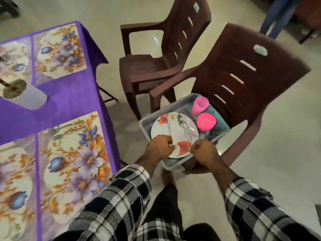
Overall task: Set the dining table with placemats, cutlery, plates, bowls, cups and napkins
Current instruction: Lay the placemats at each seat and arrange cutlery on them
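**White floral plate gripped over a grey tray on a chair**

Brown plastic chair [243,87] at about 3 o'clock from centre carries a grey tray [147,129] on its seat. A white plate [172,129] with red flowers lies on top of the tray, and some cutlery [184,124] rests on the plate's far right part. The left hand [160,145] curls its fingers over the plate's near edge at 7 o'clock. The right hand [204,150] is curled at the plate's 5 o'clock edge; whether it pinches the rim cannot be told. Both sleeves are black-and-white check.

Inside the tray, at 1 o'clock from the plate, a pink cup [199,106] lies near a pink bowl [206,121].

At 9 o'clock stands a table under a purple cloth [73,100], laid with floral placemats [74,153]. Cutlery lies on the nearest mat's far edge. A white pot [26,96] sits mid-table. A second brown chair [156,54] stands at 12 o'clock.
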A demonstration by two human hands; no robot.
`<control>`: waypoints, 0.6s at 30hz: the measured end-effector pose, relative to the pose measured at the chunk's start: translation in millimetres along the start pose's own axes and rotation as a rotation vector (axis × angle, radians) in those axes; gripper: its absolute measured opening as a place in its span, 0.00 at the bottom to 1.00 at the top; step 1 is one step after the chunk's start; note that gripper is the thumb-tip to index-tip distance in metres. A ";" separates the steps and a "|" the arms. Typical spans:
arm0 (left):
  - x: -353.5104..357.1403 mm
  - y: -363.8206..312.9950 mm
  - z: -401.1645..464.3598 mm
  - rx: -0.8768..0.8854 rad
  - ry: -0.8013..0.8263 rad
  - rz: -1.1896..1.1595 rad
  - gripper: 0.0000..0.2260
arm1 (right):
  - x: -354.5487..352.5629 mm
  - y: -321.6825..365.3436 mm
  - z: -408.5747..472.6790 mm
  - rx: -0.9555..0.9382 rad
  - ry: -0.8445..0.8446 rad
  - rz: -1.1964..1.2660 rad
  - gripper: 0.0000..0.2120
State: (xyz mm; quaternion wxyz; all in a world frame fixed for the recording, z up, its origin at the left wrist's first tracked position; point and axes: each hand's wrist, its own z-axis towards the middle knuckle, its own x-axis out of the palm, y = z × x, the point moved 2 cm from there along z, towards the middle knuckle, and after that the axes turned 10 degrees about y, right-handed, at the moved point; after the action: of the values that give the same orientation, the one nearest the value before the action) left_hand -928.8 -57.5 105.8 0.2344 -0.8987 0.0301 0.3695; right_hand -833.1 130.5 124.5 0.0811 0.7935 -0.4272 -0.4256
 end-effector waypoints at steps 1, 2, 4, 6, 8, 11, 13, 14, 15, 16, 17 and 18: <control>1.9 0.5 20.3 -0.018 0.021 -0.001 0.13 | -2.0 -2.6 23.3 0.014 0.013 -0.014 0.13; 3.5 0.9 39.7 -0.034 0.042 -0.001 0.14 | -3.3 -4.5 45.5 0.022 0.022 -0.040 0.11; 9.0 2.8 74.1 -0.065 0.083 0.000 0.15 | -0.6 -9.0 85.8 0.034 0.038 -0.102 0.08; 15.8 5.0 109.4 -0.101 0.107 0.002 0.17 | 4.8 -17.2 126.5 0.039 0.044 -0.124 0.08; 25.7 11.5 137.5 -0.168 0.126 -0.033 0.20 | 13.0 -27.1 161.5 0.033 0.070 -0.149 0.09; 50.2 24.9 178.0 -0.295 0.106 -0.090 0.22 | 27.6 -36.7 215.3 0.009 0.105 -0.210 0.14; 65.3 32.0 196.1 -0.383 0.042 -0.138 0.22 | 36.8 -36.8 240.0 -0.025 0.083 -0.245 0.14; 73.2 34.4 205.3 -0.425 0.006 -0.168 0.22 | 41.8 -38.6 251.6 -0.031 0.064 -0.269 0.14; 79.2 35.3 213.2 -0.465 -0.031 -0.195 0.22 | 45.6 -39.9 261.1 -0.022 0.046 -0.302 0.14; 84.5 36.3 219.3 -0.511 -0.064 -0.225 0.23 | 49.2 -42.1 268.6 0.000 0.041 -0.337 0.14; 89.0 37.6 223.9 -0.561 -0.093 -0.260 0.23 | 52.0 -45.4 274.0 0.024 0.037 -0.369 0.14; 91.7 39.0 226.5 -0.604 -0.121 -0.292 0.23 | 53.2 -48.8 277.6 0.038 0.027 -0.391 0.14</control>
State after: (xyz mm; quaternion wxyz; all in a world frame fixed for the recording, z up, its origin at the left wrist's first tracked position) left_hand -1018.5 19.3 -111.7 0.0097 -0.8987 -0.2236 0.3770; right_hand -995.6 186.2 -105.2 -0.0124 0.8685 -0.2718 -0.4143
